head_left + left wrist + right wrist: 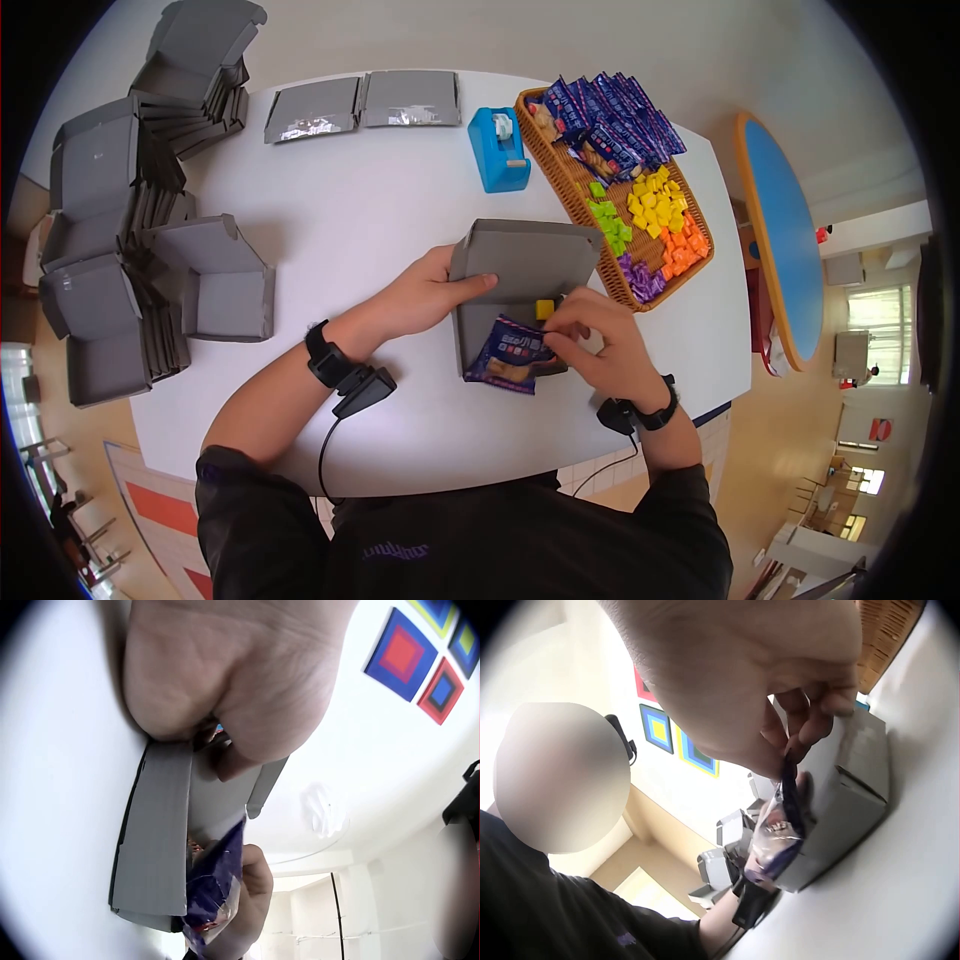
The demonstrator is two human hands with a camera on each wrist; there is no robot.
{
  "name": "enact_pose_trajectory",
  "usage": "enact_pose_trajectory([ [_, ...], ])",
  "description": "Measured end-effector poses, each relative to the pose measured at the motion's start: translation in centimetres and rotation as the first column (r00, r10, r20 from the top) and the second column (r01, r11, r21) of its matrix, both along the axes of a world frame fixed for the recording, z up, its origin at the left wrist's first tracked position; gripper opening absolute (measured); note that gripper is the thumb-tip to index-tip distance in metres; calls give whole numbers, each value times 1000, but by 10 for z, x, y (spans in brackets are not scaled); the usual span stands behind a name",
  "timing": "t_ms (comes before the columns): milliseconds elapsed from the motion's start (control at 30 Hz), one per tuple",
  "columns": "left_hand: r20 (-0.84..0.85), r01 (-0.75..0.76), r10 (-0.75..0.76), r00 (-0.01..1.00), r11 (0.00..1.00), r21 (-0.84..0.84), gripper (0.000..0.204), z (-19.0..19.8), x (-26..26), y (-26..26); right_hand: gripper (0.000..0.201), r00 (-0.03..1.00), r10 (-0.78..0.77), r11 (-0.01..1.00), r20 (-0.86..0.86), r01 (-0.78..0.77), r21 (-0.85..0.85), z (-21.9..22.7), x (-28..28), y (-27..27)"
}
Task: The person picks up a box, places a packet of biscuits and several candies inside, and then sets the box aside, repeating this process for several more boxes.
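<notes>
A grey cardboard box (530, 258) stands with its lid raised near the table's front. The left hand (432, 292) grips its left side, thumb inside against the lid. The right hand (606, 345) pinches the corner of a purple snack packet (508, 355), which lies tilted over the box's front part. A yellow piece (544, 309) is inside the box, beside the right fingertips. In the left wrist view the packet (216, 889) stands up past the box wall (154, 832). The right wrist view has the packet (778, 832) hanging from the right hand's (742, 675) thumb and fingers.
A wicker basket (560, 172) holds purple packets and green, yellow, orange and purple pieces at the right. Nearby stands a blue tape dispenser (500, 150). Two closed grey boxes (411, 98) lie at the back; open boxes (98, 180) are stacked at the left.
</notes>
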State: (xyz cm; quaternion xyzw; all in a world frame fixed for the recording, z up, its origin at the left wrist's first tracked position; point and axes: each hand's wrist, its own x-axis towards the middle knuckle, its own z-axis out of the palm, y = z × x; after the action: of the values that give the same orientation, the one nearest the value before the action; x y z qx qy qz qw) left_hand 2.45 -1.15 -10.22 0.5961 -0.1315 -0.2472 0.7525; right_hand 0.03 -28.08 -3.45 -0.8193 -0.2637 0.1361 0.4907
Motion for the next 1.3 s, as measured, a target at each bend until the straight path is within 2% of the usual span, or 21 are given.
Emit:
enact_pose_trajectory([
  [67, -1, 9, -9, 1000, 1000, 2, 36, 2, 1, 0, 12, 999, -32, 998, 41, 30, 59, 14, 5, -16],
  [133, 15, 7, -7, 1000, 1000, -6, 39, 0, -1, 2, 11, 972, -162, 969, 173, 124, 214, 26, 9, -27],
  [167, 14, 7, -7, 1000, 1000, -8, 40, -2, -1, 2, 9, 951, -270, 949, 151, 236, 210, 34, 11, -36],
  [200, 15, 10, -10, 1000, 1000, -9, 40, -4, -1, 2, 6, 939, -323, 907, 118, 272, 322, 41, 18, -39],
  [300, 25, 18, -18, 1000, 1000, 19, 40, -3, 0, 4, 7, 904, -413, 899, 115, 384, 210, 63, 50, -50],
  [400, 26, 16, -17, 1000, 1000, 9, 38, -4, -1, 1, 9, 896, -417, 905, 149, 395, 156, 65, 92, -50],
  [500, 17, 0, 0, 1000, 1000, -14, 38, -6, -1, 0, 10, 902, -379, 925, 205, 373, 70, 47, 135, -56],
  [633, 32, 14, -14, 999, 1000, 6, 41, -8, 1, 1, 10, 928, -358, 934, 103, 358, 21, 23, 168, -45],
  [733, 24, 7, -8, 1000, 1000, 16, 40, -7, 0, 2, 12, 920, -379, 921, 102, 386, -50, 11, 178, -34],
  [833, -11, 23, -23, 1000, 1000, -4, 39, -6, 0, 2, 11, 905, -410, 911, 111, 412, 5, 3, 187, -34],
  [933, 26, -3, 3, 1000, 1000, 8, 39, -5, -1, 1, 9, 876, -465, 885, 125, 465, 34, -1, 189, -31],
  [1033, 29, -4, 4, 1000, 1000, -1, 39, -6, 0, 1, 10, 889, -428, 889, 165, 447, -97, 1, 187, -31],
  [1167, 15, 2, -2, 1000, 1000, 0, 40, -7, 0, 0, 10, 866, -403, 872, 295, 462, -164, 8, 184, -32],
  [1300, 14, 2, -2, 1000, 1000, 18, 39, -6, 1, 0, 8, 883, -422, 897, 206, 439, -47, 9, 180, -28],
])
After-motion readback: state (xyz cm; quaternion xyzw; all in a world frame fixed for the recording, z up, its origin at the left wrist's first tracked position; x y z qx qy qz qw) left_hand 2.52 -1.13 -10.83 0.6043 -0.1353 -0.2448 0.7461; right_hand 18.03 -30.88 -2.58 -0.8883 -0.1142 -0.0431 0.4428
